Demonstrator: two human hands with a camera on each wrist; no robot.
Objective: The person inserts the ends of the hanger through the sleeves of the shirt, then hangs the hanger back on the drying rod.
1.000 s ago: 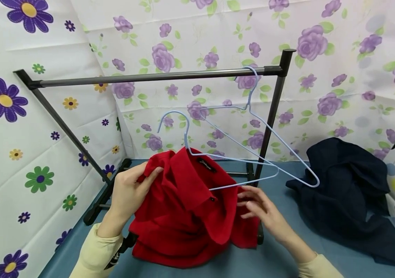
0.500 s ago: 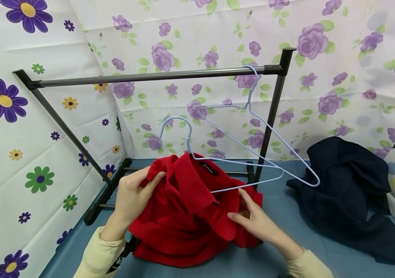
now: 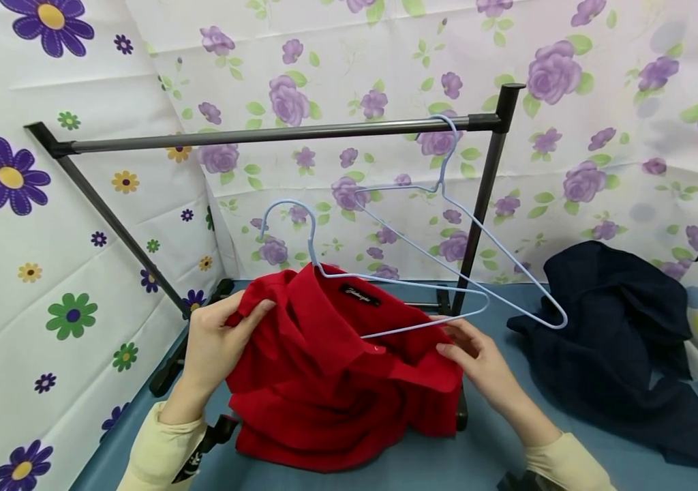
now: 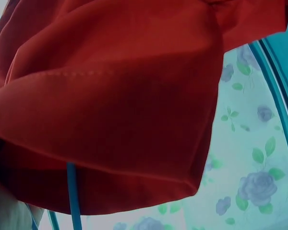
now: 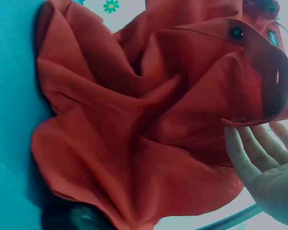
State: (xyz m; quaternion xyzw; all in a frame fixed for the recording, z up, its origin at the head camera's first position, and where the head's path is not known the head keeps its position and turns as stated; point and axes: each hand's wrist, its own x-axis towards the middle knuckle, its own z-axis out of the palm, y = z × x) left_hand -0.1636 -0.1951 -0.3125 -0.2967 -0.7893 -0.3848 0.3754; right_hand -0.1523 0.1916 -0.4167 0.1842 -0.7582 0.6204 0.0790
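Note:
A red collared shirt point(image 3: 324, 402) with a black neck label point(image 3: 359, 294) is bunched low over the table in the head view. My left hand point(image 3: 217, 344) pinches its left shoulder. One arm of a light blue hanger point(image 3: 311, 235) goes in at the collar; its other arm sticks out to the right, bare. Thumb and fingers of my right hand point(image 3: 484, 365) grip the shirt's right front edge, right by that bare end. Red cloth point(image 4: 125, 115) fills most of the left wrist view. A dark button point(image 5: 236, 33) shows on the shirt in the right wrist view.
A black rack point(image 3: 275, 136) stands behind the shirt on the blue table point(image 3: 447, 470). From the right end of its bar hangs a second light blue hanger point(image 3: 443, 179). Dark navy cloth point(image 3: 607, 348) lies heaped at the right. Flowered sheets point(image 3: 324, 61) line the back and left.
My right hand, earlier loose beside the shirt, has taken hold of its front edge and drawn it right, widening the collar. My left hand has shifted slightly left with shirt and hanger.

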